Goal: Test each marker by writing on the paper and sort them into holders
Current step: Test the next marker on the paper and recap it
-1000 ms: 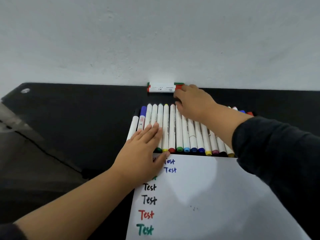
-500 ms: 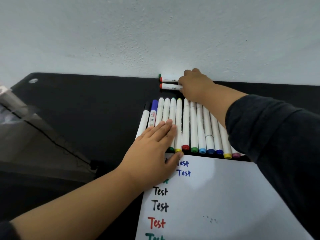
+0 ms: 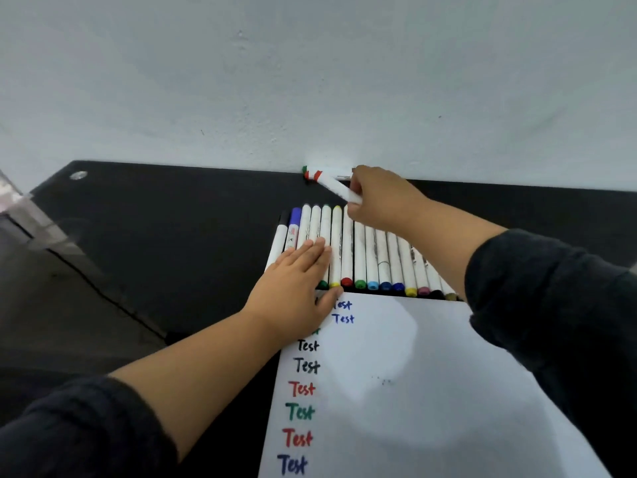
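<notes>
Head view: right hand [image 3: 382, 198] fingers pinch a red-capped marker [image 3: 336, 186] mid-barrel above the tabletop [image 3: 172, 219] by the wall, a light, stiff, smooth, likely slippery thing; left hand [image 3: 296, 288] lies flat, fingers straight, on the marker row [image 3: 372, 257].

I am at a plain desk, the kind found in a home study or a small office, though I cannot tell which. My black tabletop [image 3: 172, 236] is pushed up against a bare white painted wall [image 3: 310, 81], and a round cable hole [image 3: 78, 175] sits near its far left corner. On it lie a row of markers [image 3: 362, 257] and a white paper [image 3: 413, 391] with "Test" written down its left edge in several colours. Off the left edge is dim grey floor [image 3: 51, 305].
</notes>
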Action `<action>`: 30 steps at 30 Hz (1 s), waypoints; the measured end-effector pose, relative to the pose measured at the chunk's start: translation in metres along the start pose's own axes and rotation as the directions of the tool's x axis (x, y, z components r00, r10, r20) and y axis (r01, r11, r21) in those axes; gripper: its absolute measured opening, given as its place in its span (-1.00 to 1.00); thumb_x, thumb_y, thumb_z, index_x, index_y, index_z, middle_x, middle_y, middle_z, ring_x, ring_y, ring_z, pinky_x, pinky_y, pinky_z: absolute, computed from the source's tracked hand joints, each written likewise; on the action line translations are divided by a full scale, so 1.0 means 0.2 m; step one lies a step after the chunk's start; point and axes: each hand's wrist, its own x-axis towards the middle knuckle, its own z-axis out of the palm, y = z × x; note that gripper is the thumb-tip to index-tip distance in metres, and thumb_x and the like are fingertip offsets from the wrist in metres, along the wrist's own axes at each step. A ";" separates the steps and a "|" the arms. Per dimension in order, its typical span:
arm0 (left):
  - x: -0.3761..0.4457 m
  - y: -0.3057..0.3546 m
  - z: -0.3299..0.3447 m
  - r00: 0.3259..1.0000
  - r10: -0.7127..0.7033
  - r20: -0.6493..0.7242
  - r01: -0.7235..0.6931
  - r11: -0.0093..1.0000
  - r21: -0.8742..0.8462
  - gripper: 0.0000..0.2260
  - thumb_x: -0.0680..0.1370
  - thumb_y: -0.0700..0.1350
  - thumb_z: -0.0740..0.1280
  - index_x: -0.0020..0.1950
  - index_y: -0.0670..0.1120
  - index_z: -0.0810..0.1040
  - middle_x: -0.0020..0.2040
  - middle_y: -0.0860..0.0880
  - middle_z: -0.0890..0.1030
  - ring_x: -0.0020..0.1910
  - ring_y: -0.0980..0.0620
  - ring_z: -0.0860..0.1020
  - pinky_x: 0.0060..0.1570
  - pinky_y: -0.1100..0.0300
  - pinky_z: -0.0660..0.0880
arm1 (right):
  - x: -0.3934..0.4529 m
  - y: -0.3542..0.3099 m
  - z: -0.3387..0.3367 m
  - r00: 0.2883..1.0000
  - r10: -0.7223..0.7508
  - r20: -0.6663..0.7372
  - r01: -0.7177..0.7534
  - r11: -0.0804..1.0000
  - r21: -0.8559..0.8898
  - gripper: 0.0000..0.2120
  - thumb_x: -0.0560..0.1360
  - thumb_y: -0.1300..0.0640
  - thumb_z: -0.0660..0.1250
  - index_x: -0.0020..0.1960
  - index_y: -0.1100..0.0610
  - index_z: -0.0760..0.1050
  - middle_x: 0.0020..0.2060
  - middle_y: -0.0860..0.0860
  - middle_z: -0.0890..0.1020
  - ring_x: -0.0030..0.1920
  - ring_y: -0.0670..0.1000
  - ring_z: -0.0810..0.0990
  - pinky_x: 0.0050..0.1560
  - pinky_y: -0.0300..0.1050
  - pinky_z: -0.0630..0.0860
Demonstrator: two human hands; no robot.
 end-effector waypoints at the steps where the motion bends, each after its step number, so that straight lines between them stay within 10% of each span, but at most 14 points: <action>1: 0.00 0.00 0.00 1.000 0.007 0.000 -0.007 1.000 0.021 -0.41 0.61 0.21 -0.02 0.54 -0.01 -0.12 0.55 0.06 -0.12 0.50 0.14 -0.15 0.35 0.26 -0.29 | -0.05 -0.02 -0.02 0.999 0.023 0.033 -0.024 0.999 0.042 -0.78 0.50 0.11 0.29 0.11 0.13 0.40 -0.08 0.01 0.51 -0.16 -0.01 0.47 -0.18 -0.12 0.39; 6: -0.05 0.05 -0.05 1.000 0.008 0.017 -0.009 0.997 0.071 -0.43 0.62 0.17 -0.04 0.54 -0.05 -0.12 0.56 0.01 -0.11 0.52 0.08 -0.14 0.42 0.18 -0.21 | -0.29 -0.12 -0.10 0.985 0.131 0.115 -0.156 0.956 0.249 -0.76 0.49 0.09 0.31 0.13 0.08 0.40 -0.22 -0.06 0.48 -0.26 -0.08 0.50 -0.20 -0.14 0.48; 12: -0.32 0.21 -0.10 0.998 -0.043 0.056 0.057 0.958 -0.281 -0.45 0.58 0.25 0.02 0.53 0.12 0.03 0.52 0.12 0.15 0.47 0.11 0.15 0.37 0.16 0.18 | -0.61 -0.21 -0.13 0.934 0.305 0.189 -0.351 0.675 0.649 -0.84 0.48 0.11 0.30 0.03 0.10 0.41 -0.16 0.02 0.55 -0.23 -0.03 0.53 -0.27 -0.18 0.47; 16: -0.53 0.29 -0.15 0.977 -0.157 0.143 0.212 0.656 -0.724 -0.59 0.52 0.24 0.19 0.36 0.25 0.37 0.18 0.22 0.52 0.03 0.24 0.46 -0.19 0.35 0.35 | -0.81 -0.29 -0.15 0.897 0.372 0.239 -0.404 0.469 0.785 -0.87 0.52 0.13 0.25 0.06 0.11 0.42 -0.22 0.03 0.56 -0.29 -0.05 0.52 -0.34 -0.21 0.42; 20: -0.67 0.34 -0.17 0.941 -0.268 0.205 0.308 0.434 -0.847 -0.82 0.48 0.11 0.35 0.04 0.13 0.62 -0.07 0.19 0.60 -0.08 0.18 0.51 -0.32 0.35 0.33 | -0.99 -0.38 -0.11 0.886 0.388 0.253 -0.387 0.321 0.865 -0.89 0.54 0.15 0.24 0.06 0.10 0.45 -0.22 0.00 0.60 -0.32 -0.06 0.51 -0.35 -0.22 0.41; 30: -0.81 0.38 -0.15 0.916 -0.374 0.142 0.363 0.628 -0.689 -0.71 0.52 0.08 0.33 0.25 0.13 0.54 -0.09 0.16 0.59 -0.20 0.13 0.54 -0.27 0.29 0.47 | -1.15 -0.48 -0.01 0.873 0.450 0.190 -0.344 0.290 0.893 -0.86 0.56 -0.05 0.26 0.00 0.02 0.47 -0.20 -0.16 0.58 -0.26 -0.21 0.53 -0.49 -0.46 0.36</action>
